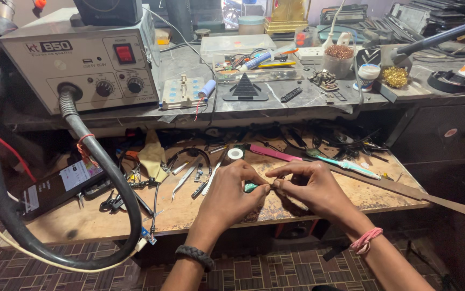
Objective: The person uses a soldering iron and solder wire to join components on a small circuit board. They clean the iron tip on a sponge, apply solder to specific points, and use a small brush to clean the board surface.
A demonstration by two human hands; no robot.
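Fingers [265, 188] of both hands pinch a small green part [250, 187] between them.

Two hands are at work: the left hand [231, 186] and the right hand [310, 186]; between their fingertips sits one small green part [250, 187]; each wrist carries one band, a dark braided band [195, 255] on the left and a pink band [366, 240] on the right. One grey rework station [76, 59] stands on the upper shelf; it shows two round knobs [104, 88] and one red switch [124, 53]; one thick black hose [97, 156] leaves it. One roll of white tape [235, 153] lies on the wooden bench [200, 210]; one black pyramid-shaped stand [245, 87], one clear plastic box [238, 44] and one white cup [368, 75] sit above.
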